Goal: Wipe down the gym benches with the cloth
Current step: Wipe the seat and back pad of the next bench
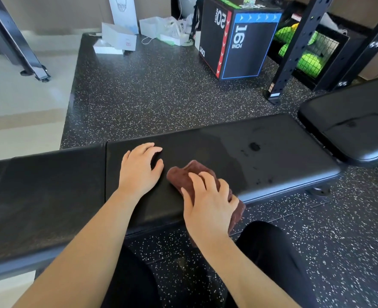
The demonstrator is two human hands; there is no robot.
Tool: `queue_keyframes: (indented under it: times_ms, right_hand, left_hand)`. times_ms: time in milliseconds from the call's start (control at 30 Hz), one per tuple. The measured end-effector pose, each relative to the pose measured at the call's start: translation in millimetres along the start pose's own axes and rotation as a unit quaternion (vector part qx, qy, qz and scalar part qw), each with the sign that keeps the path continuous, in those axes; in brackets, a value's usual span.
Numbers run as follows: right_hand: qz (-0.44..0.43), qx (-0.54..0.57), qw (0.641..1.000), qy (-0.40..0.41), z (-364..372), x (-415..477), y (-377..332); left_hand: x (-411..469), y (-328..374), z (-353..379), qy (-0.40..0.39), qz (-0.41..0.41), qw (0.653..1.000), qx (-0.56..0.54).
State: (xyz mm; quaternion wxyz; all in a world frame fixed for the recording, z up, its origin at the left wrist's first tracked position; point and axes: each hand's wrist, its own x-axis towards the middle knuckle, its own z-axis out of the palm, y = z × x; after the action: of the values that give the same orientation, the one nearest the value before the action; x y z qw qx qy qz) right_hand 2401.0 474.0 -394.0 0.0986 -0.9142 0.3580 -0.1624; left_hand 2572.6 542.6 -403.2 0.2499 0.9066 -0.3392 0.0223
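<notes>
Forearms, both bare, reach forward from the bottom edge over dark-clad knees. Left hand lies palm down on the bench, fingers loosely spread and slightly curled, holding nothing. Right hand presses the cloth, fingers spread over it. That cloth is brown and bunched; it sits at the near edge of the bench pad, with one part hanging over the edge below the hand.

Bench surface: black, glossy padding in two sections, divided by a seam just left of the left hand. Wet spots mark the pad to the right of the cloth. A second bench stands at the right, its end just beside the first.

Floor: black speckled rubber, bordered on the left by pale flooring. A plyo box marked "16 INCH" stands at the far side, near a black rack upright. Green balls sit in a mesh bin behind the upright. White boxes lie at the far edge.
</notes>
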Motion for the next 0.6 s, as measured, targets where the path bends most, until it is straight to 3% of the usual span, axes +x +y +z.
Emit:
queue_keyframes:
  times_ms: [233, 400, 600]
  right_hand:
    - [0.057, -0.001, 0.998, -0.030, -6, 33, 28]
    - [0.007, -0.004, 1.000, -0.025, -3, 13, 12]
    - [-0.014, -0.005, 0.997, -0.081, 3, 78, 10]
  left_hand:
    - [-9, 7, -8, -0.008, -0.003, 1.000, 0.004]
    - [-9, 8, -8, -0.009, -0.006, 1.000, 0.008]
    - [7, 0, -6, 0.006, -0.010, 1.000, 0.022]
